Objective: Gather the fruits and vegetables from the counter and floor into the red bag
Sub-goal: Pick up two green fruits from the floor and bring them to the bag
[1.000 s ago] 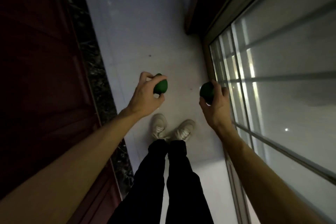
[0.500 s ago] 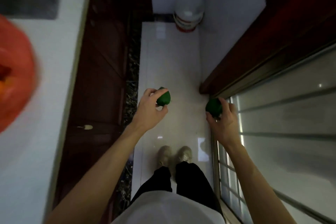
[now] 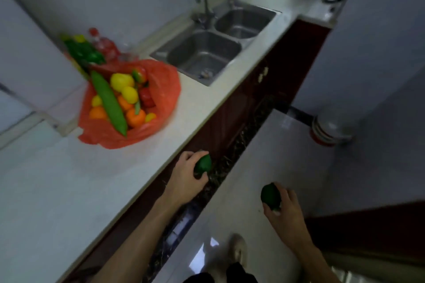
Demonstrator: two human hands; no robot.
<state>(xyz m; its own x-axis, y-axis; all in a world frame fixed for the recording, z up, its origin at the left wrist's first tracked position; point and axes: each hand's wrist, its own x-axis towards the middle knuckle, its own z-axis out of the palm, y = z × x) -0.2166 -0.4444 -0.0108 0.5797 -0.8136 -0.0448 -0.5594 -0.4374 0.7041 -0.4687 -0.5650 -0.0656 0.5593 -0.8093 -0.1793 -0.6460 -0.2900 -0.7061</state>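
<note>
The red plastic bag [image 3: 164, 89] lies open on the white counter [image 3: 69, 186], left of the sink. Inside it are yellow, orange and red fruits and a long green pod [image 3: 109, 103]. My left hand [image 3: 186, 179] grips a dark green round fruit [image 3: 203, 163] just off the counter's front edge, right of and below the bag. Out over the floor, my right hand [image 3: 284, 210] holds a second dark green fruit [image 3: 269, 194].
A double steel sink [image 3: 207, 53] with a tap sits beyond the bag. Green and red bottles [image 3: 92, 48] stand behind the bag by the wall. Dark red cabinet fronts [image 3: 253, 99] run under the counter. A white and red bucket [image 3: 328, 131] stands on the floor at the right.
The view has swung left from the narrow floor to the counter, bringing the bag and sink into sight. Both hands still hold their green fruits, now nearer the counter edge.
</note>
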